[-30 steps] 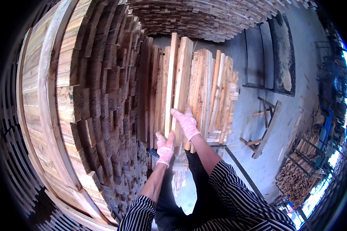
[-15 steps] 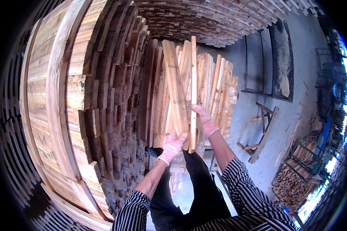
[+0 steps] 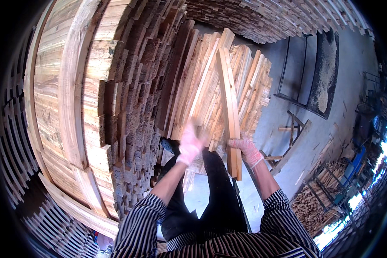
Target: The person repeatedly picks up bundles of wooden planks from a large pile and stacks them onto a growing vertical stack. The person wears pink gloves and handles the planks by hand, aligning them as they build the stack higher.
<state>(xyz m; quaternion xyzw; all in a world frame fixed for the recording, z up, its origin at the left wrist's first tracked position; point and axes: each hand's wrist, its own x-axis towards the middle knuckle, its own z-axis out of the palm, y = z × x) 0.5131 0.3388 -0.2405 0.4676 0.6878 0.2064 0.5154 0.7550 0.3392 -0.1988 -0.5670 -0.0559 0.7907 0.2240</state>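
Observation:
My right hand [image 3: 248, 149], in a pinkish-white work glove, grips the near part of a long squared wooden board [image 3: 230, 103]. The board slants over the right half of a stack of similar boards [image 3: 210, 94], its near end sticking out toward me. My left hand [image 3: 191, 145], gloved alike, hovers by the near left ends of the stack. Motion blurs it, but thumb and fingers look apart and no board shows in it. Another long board [image 3: 224, 39] lies slanted on top of the stack, its far end rising past the others.
A tall wall of stacked boards [image 3: 133, 99] stands close on my left, with a strapped-looking bundle [image 3: 73, 86] nearer. More stacked wood [image 3: 262, 21] rises behind. On the right, the grey floor holds a black metal frame [image 3: 307, 73], a wooden trestle [image 3: 290, 139] and a wood heap [image 3: 314, 202].
The board in my right hand has shifted right and tilted. My left hand has let go of its board and drawn slightly left. The view has turned a little.

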